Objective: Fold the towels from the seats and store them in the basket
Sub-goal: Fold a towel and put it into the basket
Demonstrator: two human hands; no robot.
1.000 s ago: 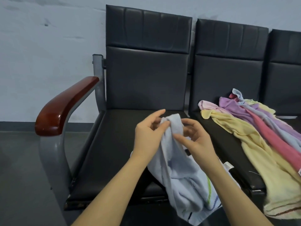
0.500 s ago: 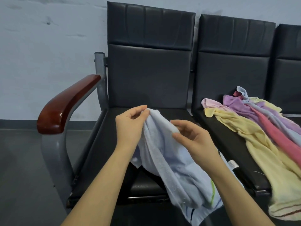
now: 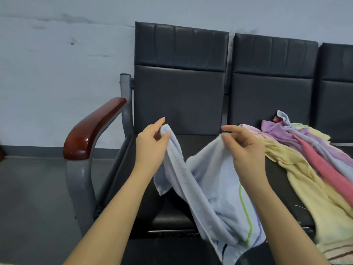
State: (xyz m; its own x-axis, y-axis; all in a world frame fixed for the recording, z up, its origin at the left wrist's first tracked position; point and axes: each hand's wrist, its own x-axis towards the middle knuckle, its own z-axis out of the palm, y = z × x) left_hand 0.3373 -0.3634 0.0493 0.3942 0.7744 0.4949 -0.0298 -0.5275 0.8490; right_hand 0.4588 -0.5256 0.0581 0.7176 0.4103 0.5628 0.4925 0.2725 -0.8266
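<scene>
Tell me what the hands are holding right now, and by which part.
Both hands hold the light blue towel by its top edge: the left hand pinches one end, the right hand pinches further along, the rest hanging below.

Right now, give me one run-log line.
left hand: pinches blue towel | right hand: pinches same towel | towel pile: unfolded | basket: unseen
</scene>
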